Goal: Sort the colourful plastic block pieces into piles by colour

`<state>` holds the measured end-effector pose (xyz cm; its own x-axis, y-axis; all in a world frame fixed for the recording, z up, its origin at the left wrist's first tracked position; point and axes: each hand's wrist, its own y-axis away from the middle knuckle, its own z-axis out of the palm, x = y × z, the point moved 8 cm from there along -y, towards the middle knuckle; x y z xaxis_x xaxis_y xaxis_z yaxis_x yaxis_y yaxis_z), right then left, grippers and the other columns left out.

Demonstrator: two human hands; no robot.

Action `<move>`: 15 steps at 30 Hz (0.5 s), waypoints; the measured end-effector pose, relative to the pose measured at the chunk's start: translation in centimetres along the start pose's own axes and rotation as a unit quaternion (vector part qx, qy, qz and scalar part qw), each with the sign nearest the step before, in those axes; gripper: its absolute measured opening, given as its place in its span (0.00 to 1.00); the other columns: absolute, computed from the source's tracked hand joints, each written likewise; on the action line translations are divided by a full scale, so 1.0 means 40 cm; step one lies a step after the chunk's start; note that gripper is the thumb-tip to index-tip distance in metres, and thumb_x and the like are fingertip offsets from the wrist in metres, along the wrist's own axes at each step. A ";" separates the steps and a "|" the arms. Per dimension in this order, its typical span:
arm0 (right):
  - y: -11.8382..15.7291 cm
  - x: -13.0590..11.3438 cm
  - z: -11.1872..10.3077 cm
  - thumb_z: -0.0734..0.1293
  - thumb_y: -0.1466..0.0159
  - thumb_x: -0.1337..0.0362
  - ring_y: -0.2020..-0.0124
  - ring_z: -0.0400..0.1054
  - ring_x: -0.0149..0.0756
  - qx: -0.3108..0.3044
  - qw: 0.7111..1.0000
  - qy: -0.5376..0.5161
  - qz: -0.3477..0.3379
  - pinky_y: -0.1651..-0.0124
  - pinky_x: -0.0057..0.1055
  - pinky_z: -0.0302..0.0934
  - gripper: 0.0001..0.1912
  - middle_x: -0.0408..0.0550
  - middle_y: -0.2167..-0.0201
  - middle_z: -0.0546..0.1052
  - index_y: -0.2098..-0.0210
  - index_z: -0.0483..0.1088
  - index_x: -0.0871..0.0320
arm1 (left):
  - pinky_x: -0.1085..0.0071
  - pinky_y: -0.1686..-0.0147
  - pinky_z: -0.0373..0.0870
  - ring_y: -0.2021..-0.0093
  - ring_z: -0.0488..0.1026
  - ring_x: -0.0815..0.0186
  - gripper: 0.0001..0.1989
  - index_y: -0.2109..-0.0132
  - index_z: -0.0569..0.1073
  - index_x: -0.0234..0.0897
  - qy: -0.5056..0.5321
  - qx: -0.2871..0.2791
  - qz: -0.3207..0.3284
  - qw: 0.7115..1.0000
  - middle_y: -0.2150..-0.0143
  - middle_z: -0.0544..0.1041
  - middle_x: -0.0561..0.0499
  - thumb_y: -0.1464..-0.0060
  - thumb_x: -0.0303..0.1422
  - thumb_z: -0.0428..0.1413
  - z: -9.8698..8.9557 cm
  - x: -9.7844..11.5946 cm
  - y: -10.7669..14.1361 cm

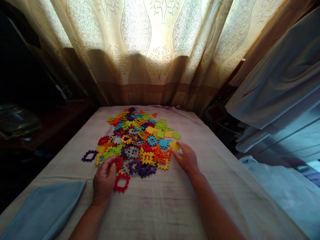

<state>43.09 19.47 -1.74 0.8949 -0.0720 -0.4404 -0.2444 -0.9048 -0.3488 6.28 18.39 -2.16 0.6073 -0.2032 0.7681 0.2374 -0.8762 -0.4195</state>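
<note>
Pile of multicolored notched plastic pieces lay loose around mid-frame on a cloth-covered table, many overlapping. Right hand was at the pile's right edge, fingertips at a solid yellow piece, thumb and index slightly apart; couldn't tell if the piece was pinched or only touched. Left hand was at the lower-left edge, beside red pieces, fingers curled, grip narrow; couldn't tell if it held anything. Red square frame lay flat just right of the left hand; purple frame sat apart at the pile's left; orange triangle near the top edge. Folded blue cloth lower left, patterned curtain behind.

Risks: teeth looked likely to catch on neighbors, so a pull could drag several pieces; a shallow fingertip hold could let the yellow one slip; a left wrist sweep could knock the red frame
</note>
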 end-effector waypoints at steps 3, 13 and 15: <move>0.035 0.067 -0.024 0.67 0.41 0.60 0.49 0.69 0.45 -0.069 0.997 -0.007 0.038 0.46 0.40 0.61 0.24 0.54 0.49 0.75 0.46 0.69 0.58 | 0.62 0.46 0.69 0.49 0.75 0.59 0.18 0.54 0.76 0.39 -0.008 -0.002 -0.005 1.000 0.51 0.79 0.48 0.46 0.41 0.49 0.001 -0.002 -0.002; 0.069 0.066 -0.039 0.67 0.43 0.62 0.44 0.64 0.46 -0.197 0.978 0.065 0.026 0.42 0.38 0.56 0.31 0.58 0.45 0.71 0.40 0.65 0.62 | 0.61 0.47 0.70 0.49 0.75 0.59 0.20 0.52 0.76 0.40 -0.015 -0.006 -0.028 0.999 0.50 0.78 0.48 0.46 0.43 0.48 0.001 -0.005 -0.001; 0.071 0.057 -0.037 0.67 0.42 0.60 0.45 0.64 0.46 -0.207 0.974 0.083 0.030 0.44 0.37 0.56 0.30 0.58 0.47 0.71 0.41 0.65 0.61 | 0.61 0.47 0.70 0.49 0.75 0.58 0.20 0.52 0.75 0.40 -0.014 -0.004 -0.028 1.000 0.50 0.78 0.48 0.46 0.43 0.49 0.000 -0.004 -0.001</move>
<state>44.97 16.10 -2.50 0.9403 -0.1654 -0.2973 -0.1571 -0.9862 0.0518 6.18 18.48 -2.28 0.6141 -0.1426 0.7762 0.2647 -0.8893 -0.3728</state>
